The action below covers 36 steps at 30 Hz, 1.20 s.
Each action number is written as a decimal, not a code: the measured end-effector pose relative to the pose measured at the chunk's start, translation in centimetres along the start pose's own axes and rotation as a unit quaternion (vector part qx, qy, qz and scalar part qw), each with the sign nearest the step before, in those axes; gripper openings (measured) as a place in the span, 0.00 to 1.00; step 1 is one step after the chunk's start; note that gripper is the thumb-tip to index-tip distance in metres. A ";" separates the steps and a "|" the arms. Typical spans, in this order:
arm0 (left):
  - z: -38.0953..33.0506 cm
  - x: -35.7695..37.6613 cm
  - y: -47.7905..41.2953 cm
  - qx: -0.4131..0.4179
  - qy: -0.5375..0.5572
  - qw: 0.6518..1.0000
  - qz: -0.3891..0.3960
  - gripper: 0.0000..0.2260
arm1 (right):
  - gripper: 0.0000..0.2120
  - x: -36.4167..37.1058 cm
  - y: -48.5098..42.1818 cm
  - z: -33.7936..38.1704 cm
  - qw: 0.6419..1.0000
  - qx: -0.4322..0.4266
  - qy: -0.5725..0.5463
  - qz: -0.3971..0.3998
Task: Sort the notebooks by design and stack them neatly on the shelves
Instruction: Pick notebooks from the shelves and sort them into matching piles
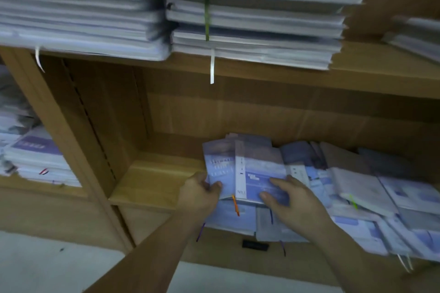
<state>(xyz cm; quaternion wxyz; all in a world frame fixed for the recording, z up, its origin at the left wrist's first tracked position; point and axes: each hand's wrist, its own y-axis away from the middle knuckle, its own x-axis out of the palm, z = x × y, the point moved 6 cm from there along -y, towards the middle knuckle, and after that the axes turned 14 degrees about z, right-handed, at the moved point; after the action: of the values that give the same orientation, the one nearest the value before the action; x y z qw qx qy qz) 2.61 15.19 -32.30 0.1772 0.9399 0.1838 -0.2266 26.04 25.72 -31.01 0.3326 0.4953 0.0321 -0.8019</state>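
Note:
A blue-and-white notebook [250, 169] with a white spine strip lies on top of a loose spread of notebooks [357, 200] on the lower wooden shelf [152, 181]. My left hand [198, 194] grips the notebook's left edge, thumb on the cover. My right hand [292, 200] rests flat on its right half with fingers spread. An orange ribbon [235, 204] hangs from under the notebook. The picture is blurred.
Two tall neat stacks of notebooks [78, 7] [257, 14] sit on the upper shelf, with white and green ribbons hanging down. Another pile [35, 157] fills the left compartment behind a wooden upright [71, 140]. The pale floor [47, 266] lies below.

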 end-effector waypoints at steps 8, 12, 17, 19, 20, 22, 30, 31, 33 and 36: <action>-1.7 1.3 -0.4 0.011 0.151 0.989 0.008 0.06 | 0.40 0.3 0.3 0.6 1.000 -0.007 -0.005 0.007; -2.4 3.2 0.0 0.009 0.124 0.988 0.086 0.05 | 0.30 0.0 -0.1 0.3 0.997 -0.042 -0.057 -0.016; -1.9 3.0 0.9 -0.041 0.189 0.976 0.103 0.11 | 0.18 1.1 -0.2 2.4 0.997 -0.077 -0.002 -0.025; -1.2 1.8 1.0 -0.056 0.203 0.974 0.088 0.08 | 0.13 1.4 0.0 3.9 0.993 -0.115 -0.027 -0.005; -0.7 1.0 0.9 -0.064 0.220 0.970 0.077 0.07 | 0.11 1.2 0.0 4.3 0.989 -0.131 -0.062 -0.001; 0.5 -0.7 0.4 -0.069 0.253 0.963 0.055 0.04 | 0.09 0.2 0.1 3.7 0.982 -0.136 -0.122 -0.044; 3.3 -4.5 1.0 -0.067 0.216 0.974 -0.021 0.05 | 0.18 0.2 -0.5 1.7 0.994 -0.041 -0.077 -0.069; 3.3 -4.6 1.1 -0.064 0.213 0.975 -0.025 0.05 | 0.19 0.3 -0.6 1.8 0.991 -0.046 -0.106 -0.064; 2.7 -4.5 1.5 -0.054 0.208 0.976 -0.029 0.03 | 0.21 0.4 -0.7 2.0 0.984 -0.043 -0.161 -0.062; 1.2 -3.6 1.7 -0.034 0.225 0.973 -0.026 0.03 | 0.23 0.3 -0.8 1.8 0.973 -0.031 -0.216 -0.077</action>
<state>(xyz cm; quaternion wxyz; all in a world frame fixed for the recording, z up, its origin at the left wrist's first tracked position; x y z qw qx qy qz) -0.11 12.24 -31.15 0.1570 0.9552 0.2507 -0.0077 24.15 25.46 -30.60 0.2845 0.2959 0.0220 -0.9116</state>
